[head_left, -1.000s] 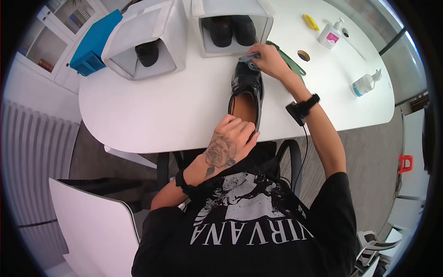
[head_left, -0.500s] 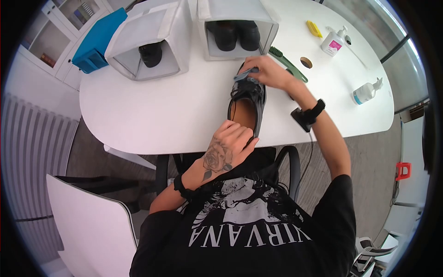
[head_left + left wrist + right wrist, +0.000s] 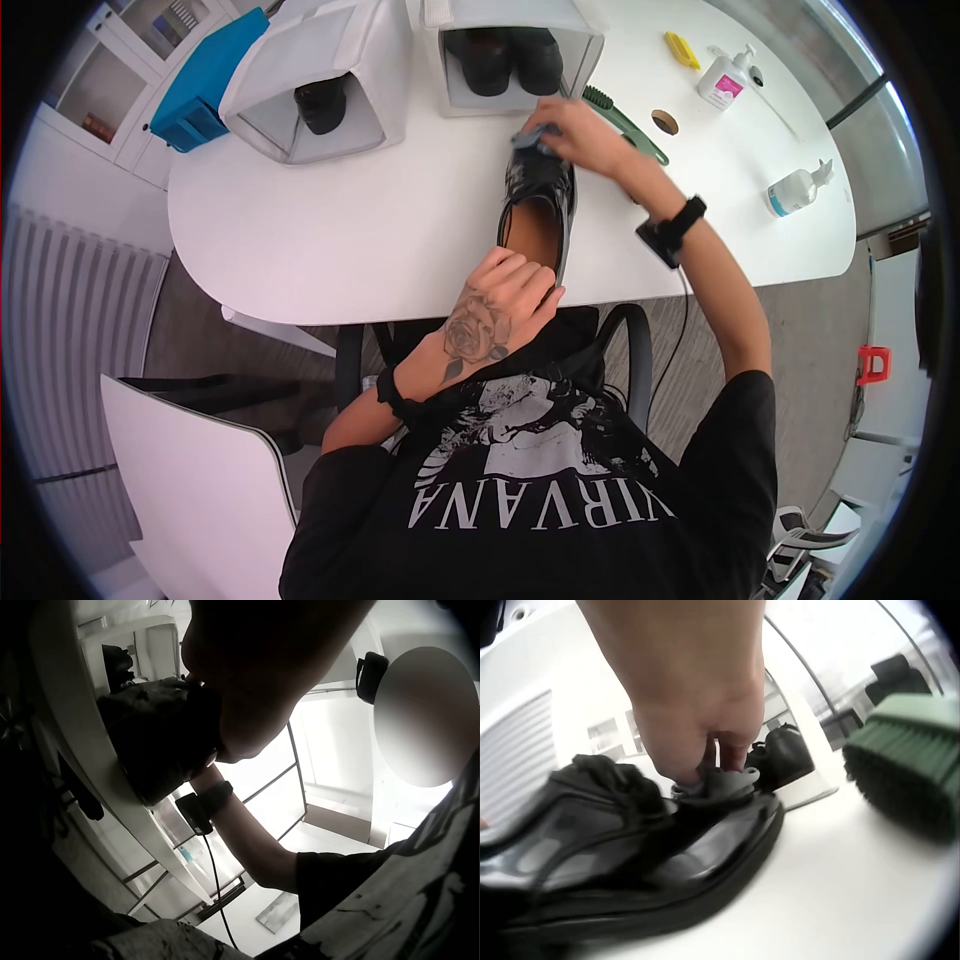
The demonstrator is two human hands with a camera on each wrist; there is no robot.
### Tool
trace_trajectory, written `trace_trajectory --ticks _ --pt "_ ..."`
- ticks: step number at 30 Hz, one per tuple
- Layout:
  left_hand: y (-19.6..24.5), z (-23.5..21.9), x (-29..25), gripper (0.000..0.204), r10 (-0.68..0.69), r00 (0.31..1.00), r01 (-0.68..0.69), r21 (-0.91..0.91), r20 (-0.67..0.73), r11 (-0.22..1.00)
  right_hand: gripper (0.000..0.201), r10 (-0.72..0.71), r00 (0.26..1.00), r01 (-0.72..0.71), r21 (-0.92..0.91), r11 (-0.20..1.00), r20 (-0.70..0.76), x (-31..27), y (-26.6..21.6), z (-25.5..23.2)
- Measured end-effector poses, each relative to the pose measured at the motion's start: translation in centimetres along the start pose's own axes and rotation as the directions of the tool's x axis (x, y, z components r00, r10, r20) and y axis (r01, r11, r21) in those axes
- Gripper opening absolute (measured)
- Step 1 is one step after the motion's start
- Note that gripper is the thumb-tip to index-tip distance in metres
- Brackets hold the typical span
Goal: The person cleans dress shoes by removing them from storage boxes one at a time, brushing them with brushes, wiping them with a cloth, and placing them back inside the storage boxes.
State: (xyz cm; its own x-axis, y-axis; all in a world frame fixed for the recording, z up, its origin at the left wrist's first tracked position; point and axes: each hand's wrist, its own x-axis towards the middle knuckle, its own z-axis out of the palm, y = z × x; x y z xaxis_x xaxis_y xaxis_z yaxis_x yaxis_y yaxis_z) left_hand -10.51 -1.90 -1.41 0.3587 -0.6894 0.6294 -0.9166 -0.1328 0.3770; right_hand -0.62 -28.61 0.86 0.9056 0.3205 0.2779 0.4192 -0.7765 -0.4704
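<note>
A glossy black lace-up shoe (image 3: pixel 537 183) with a brown insole lies on the white table, toe pointing away from me. My left hand (image 3: pixel 503 300) grips its heel end, fingers curled over the collar. Between the fingertips of my right hand (image 3: pixel 582 138) is a bunched grey-blue cloth (image 3: pixel 535 140), held on the shoe's toe. The right wrist view shows this cloth (image 3: pixel 718 787) pressed on the upper in front of the laces. In the left wrist view, the shoe (image 3: pixel 154 735) is mostly dark beneath the left hand.
Just right of the right hand lies a green brush (image 3: pixel 635 135). Two white fabric boxes (image 3: pixel 375 110) with black shoes stand at the back, beside a blue box (image 3: pixel 205 85). Farther right are a yellow object (image 3: pixel 682 50), a pump bottle (image 3: pixel 724 80), a spray bottle (image 3: pixel 797 190) and a table hole (image 3: pixel 664 122).
My right hand drew the cloth from the toe back toward the laces, then moved it forward to the toe again. The left hand stays on the heel.
</note>
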Motion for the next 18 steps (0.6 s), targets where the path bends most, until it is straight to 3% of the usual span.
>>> trace_trajectory --ticks 2,4,6,7,10,11,12,14,15,17,18 --pt "0.1 0.1 0.2 0.02 0.007 1.0 -0.007 -0.001 0.004 1.0 0.025 -0.006 0.998 -0.016 -0.352 0.936 -0.06 1.3 3.7 -1.6" --pt "0.2 0.0 0.0 0.02 -0.022 1.0 0.022 -0.009 0.008 1.0 0.024 0.045 0.997 -0.068 -0.414 0.908 -0.065 1.2 4.6 -2.2" --pt "0.0 -0.1 0.0 0.02 -0.005 1.0 0.004 -0.016 -0.021 1.0 0.026 0.105 0.99 -0.108 -0.021 0.994 -0.093 -0.2 3.8 -2.2" --pt "0.0 0.1 0.1 0.02 -0.018 0.998 0.016 -0.032 -0.058 0.999 0.028 0.003 0.991 -0.001 0.01 1.0 -0.131 -0.7 2.5 -1.7" --pt "0.1 0.1 0.3 0.02 0.009 0.999 -0.01 -0.022 -0.035 1.0 0.03 -0.064 0.996 0.063 -0.016 0.998 -0.06 -1.3 0.9 -0.1" --pt "0.2 0.1 0.4 0.021 0.029 0.999 -0.029 0.0 -0.028 1.0 0.03 0.035 0.999 -0.035 0.024 0.999 -0.015 -1.0 0.4 -0.8" --pt "0.5 0.1 0.0 0.021 0.024 1.0 -0.024 -0.001 -0.017 1.0 0.031 -0.081 0.994 0.076 -0.064 0.995 -0.077 -0.3 1.9 -0.8" --pt "0.3 0.1 0.2 0.022 0.005 1.0 -0.005 -0.006 0.012 1.0 0.03 -0.135 0.976 0.06 -0.38 0.923 -0.173 0.8 6.2 -0.3" --pt "0.3 0.3 0.1 0.022 -0.006 1.0 0.006 0.014 -0.01 1.0 0.03 -0.138 0.972 0.053 -0.391 0.919 -0.191 1.0 5.6 -1.0" --pt "0.3 -0.2 -0.1 0.022 -0.012 1.0 0.012 -0.006 -0.018 1.0 0.029 0.097 0.986 -0.105 -0.056 0.993 -0.135 1.1 3.0 -2.1" --pt "0.0 -0.2 -0.2 0.022 -0.053 0.998 0.052 -0.03 -0.037 0.998 0.028 0.01 0.996 -0.014 -0.039 0.999 -0.093 0.5 1.8 -1.9"
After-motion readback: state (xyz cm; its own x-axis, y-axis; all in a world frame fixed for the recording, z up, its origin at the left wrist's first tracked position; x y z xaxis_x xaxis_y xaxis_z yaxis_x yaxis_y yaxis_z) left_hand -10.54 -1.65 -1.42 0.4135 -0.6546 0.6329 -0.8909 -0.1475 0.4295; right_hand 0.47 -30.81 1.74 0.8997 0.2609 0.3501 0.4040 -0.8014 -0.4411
